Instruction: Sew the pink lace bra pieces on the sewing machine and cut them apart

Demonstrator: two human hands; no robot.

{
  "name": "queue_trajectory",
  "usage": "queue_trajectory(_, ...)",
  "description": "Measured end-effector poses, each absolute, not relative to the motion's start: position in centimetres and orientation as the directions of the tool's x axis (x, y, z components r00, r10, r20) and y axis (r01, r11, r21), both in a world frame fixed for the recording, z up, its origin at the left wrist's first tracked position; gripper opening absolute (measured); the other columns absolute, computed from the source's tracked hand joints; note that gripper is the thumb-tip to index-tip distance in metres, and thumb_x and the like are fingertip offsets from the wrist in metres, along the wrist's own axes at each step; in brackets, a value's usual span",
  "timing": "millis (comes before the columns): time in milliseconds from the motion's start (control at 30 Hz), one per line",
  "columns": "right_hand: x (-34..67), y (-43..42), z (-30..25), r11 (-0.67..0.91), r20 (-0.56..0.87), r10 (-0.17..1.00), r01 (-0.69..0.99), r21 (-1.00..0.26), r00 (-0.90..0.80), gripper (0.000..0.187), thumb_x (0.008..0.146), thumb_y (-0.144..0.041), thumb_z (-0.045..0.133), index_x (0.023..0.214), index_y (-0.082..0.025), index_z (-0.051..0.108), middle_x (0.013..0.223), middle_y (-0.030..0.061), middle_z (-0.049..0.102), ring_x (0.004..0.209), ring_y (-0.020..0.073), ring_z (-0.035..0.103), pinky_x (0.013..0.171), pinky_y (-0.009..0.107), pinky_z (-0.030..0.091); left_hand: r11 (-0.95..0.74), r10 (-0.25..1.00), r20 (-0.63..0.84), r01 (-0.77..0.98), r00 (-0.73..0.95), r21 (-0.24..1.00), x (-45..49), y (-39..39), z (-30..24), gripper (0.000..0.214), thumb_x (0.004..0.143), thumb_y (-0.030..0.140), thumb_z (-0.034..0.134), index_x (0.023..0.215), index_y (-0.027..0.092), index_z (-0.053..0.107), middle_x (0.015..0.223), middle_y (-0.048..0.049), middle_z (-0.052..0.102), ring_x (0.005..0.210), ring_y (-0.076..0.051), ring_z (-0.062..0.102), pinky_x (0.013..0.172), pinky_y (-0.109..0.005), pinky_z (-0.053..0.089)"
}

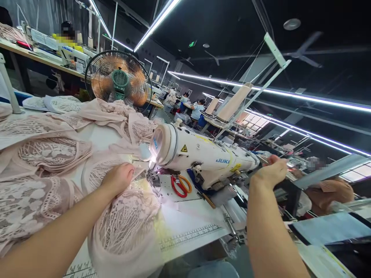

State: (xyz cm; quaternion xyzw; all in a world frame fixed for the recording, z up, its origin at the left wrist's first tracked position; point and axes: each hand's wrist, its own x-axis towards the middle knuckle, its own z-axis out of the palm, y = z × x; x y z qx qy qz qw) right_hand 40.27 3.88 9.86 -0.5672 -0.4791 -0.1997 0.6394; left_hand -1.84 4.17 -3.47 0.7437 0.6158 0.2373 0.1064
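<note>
My left hand (118,178) is closed on the edge of a pale pink lace garment (127,222), just left of the lit needle area. The garment lies on the bed of a white sewing machine (188,148), its cups of lace spread toward me. At the machine's far right end, my right hand (271,172) is curled at the handwheel, which it mostly hides. Scissors with red and orange handles (180,187) lie under the machine arm, behind the presser foot.
More lace pieces (46,154) are heaped to the left. A large fan (118,75) stands beyond them. Thread cones (235,102) rise on a stand behind the machine. A printed ruler (189,237) runs along the table's front edge. Other people sit at machines farther off.
</note>
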Motion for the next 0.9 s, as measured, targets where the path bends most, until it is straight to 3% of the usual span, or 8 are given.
queue_trajectory(67, 36.8, 1.7, 7.2, 0.350, 0.845, 0.318, 0.775, -0.526, 0.430, 0.053, 0.097, -0.036, 0.014, 0.114, -0.005, 0.054, 0.110, 0.0227, 0.059, 0.097, 0.0268, 0.061, 0.077, 0.044, 0.050, -0.220, 0.966, 0.226, 0.863, 0.127, 0.455, -1.9, 4.1, -3.5, 0.030, 0.086, 0.024, 0.031, 0.086, 0.021, 0.060, 0.100, -0.0057, 0.067, 0.092, -0.024, 0.061, 0.077, -0.034, 0.045)
queue_trajectory(133, 32.9, -1.4, 3.7, 0.445, 0.860, 0.424, 0.762, -0.471, 0.284, 0.043, 0.095, -0.039, 0.028, 0.097, -0.013, 0.063, 0.093, 0.0134, 0.066, 0.083, 0.0232, 0.064, 0.071, 0.040, 0.052, -0.215, 0.967, 0.226, 0.862, 0.121, 0.460, -1.9, 4.1, -3.6, 0.030, 0.086, 0.024, 0.031, 0.086, 0.022, 0.061, 0.099, -0.0052, 0.067, 0.092, -0.024, 0.061, 0.076, -0.034, 0.045)
queue_trajectory(167, 31.0, -3.0, 1.7, 0.551, 0.844, 0.535, 0.740, -0.386, 0.042, 0.033, 0.094, -0.035, 0.037, 0.096, -0.016, 0.064, 0.093, 0.0112, 0.067, 0.087, 0.0231, 0.064, 0.074, 0.039, 0.053, -0.214, 0.967, 0.226, 0.861, 0.119, 0.461, -1.8, 4.1, -3.7, 0.030, 0.086, 0.023, 0.031, 0.087, 0.022, 0.061, 0.100, -0.0048, 0.068, 0.092, -0.024, 0.061, 0.076, -0.034, 0.045)
queue_trajectory(200, 29.4, -4.6, -0.2, 0.637, 0.804, 0.570, 0.709, -0.303, -0.169, 0.026, 0.093, -0.030, 0.042, 0.098, -0.019, 0.064, 0.095, 0.0094, 0.068, 0.091, 0.0225, 0.064, 0.077, 0.038, 0.053, -0.213, 0.967, 0.226, 0.861, 0.118, 0.462, -1.8, 4.2, -3.7, 0.030, 0.086, 0.023, 0.032, 0.087, 0.022, 0.062, 0.100, -0.0044, 0.068, 0.092, -0.024, 0.061, 0.076, -0.034, 0.045)
queue_trajectory(267, 26.9, -7.2, -3.5, 0.703, 0.703, 0.617, 0.649, -0.291, -0.354, 0.023, 0.091, -0.024, 0.045, 0.105, -0.021, 0.062, 0.098, 0.0084, 0.068, 0.093, 0.0209, 0.063, 0.077, 0.035, 0.054, -0.210, 0.967, 0.225, 0.863, 0.116, 0.459, -1.8, 4.2, -3.7, 0.030, 0.086, 0.024, 0.032, 0.089, 0.023, 0.063, 0.101, -0.0038, 0.069, 0.093, -0.024, 0.062, 0.076, -0.033, 0.045)
queue_trajectory(500, 25.0, -8.7, -6.9, 0.596, 0.527, 0.782, 0.648, -0.475, -0.332, 0.022, 0.093, -0.021, 0.041, 0.104, -0.022, 0.060, 0.098, 0.0077, 0.066, 0.093, 0.0194, 0.063, 0.079, 0.033, 0.054, -0.206, 0.969, 0.220, 0.863, 0.114, 0.461, -1.6, 4.1, -3.7, 0.036, 0.088, 0.024, 0.032, 0.107, 0.024, 0.063, 0.111, -0.0045, 0.069, 0.101, -0.025, 0.062, 0.082, -0.034, 0.047)
queue_trajectory(900, 24.7, -8.7, -6.7, 0.570, 0.532, 0.800, 0.630, -0.527, -0.278, 0.023, 0.095, -0.025, 0.041, 0.100, -0.024, 0.063, 0.094, 0.0059, 0.067, 0.090, 0.0177, 0.063, 0.077, 0.029, 0.053, -0.174, 0.980, 0.169, 0.863, 0.105, 0.474, -1.6, 4.1, -3.6, 0.044, 0.090, 0.024, 0.029, 0.126, 0.022, 0.054, 0.122, -0.0066, 0.065, 0.108, -0.027, 0.060, 0.083, -0.037, 0.048)
